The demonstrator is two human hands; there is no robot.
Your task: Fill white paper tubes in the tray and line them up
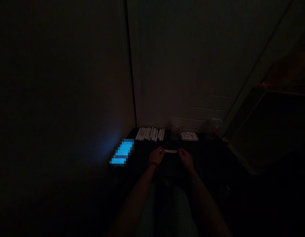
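A slim white marker (170,151) lies level between my two hands, above the dark table (167,168). My left hand (156,155) has its fingers closed on the marker's left end. At the right end, my right hand (185,158) grips it with closed fingers. Beyond my left hand, several white markers (149,134) stand side by side in a slanted row near the wall. A small stack of white markers (189,136) lies beyond my right hand. The scene is very dark, so fine finger detail is hidden.
Two clear containers, one on the left (176,130) and one on the right (215,128), stand at the table's back against the wall. A bright, pixelated screen (122,152) is at the table's left edge. A dark shelf-like frame (256,131) is at the right.
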